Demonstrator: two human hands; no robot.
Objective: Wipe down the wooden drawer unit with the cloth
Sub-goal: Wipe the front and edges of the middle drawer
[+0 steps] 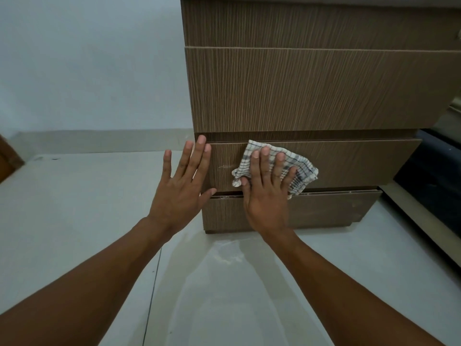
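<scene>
Wooden drawer unit [311, 91] filling the frame from 12 to 3 o'clock, vertical grain, four drawer fronts stacked, standing on pale tiled floor [74, 221]. Third drawer front [349, 163] from the top, right of centre, standing slightly proud of the fronts above and below. Checked cloth [303, 168], white with dark lines, crumpled and pressed flat against that third front, near its left half. Right hand [267, 193] spread flat over the cloth, palm down, fingers extended and slightly apart, thumb at the cloth's lower left corner; cloth edges showing at 12 and 3 o'clock of the fingers; not pinched, only pressed against the wood. Left hand [182, 186] just at 9 o'clock of the right hand, open, fingers splayed, holding nothing; middle and ring fingertips at the left edge of the third front, thumb tip near its lower left corner; actual contact hard to judge. Faint pale smear on the wood between the two hands. Both bare forearms entering from 6 to 8 and 4 to 5 o'clock. Grey wall [87, 58] at 10 o'clock, dark furniture edge [434, 176] at 3 o'clock, glossy reflection on the floor below the unit.
</scene>
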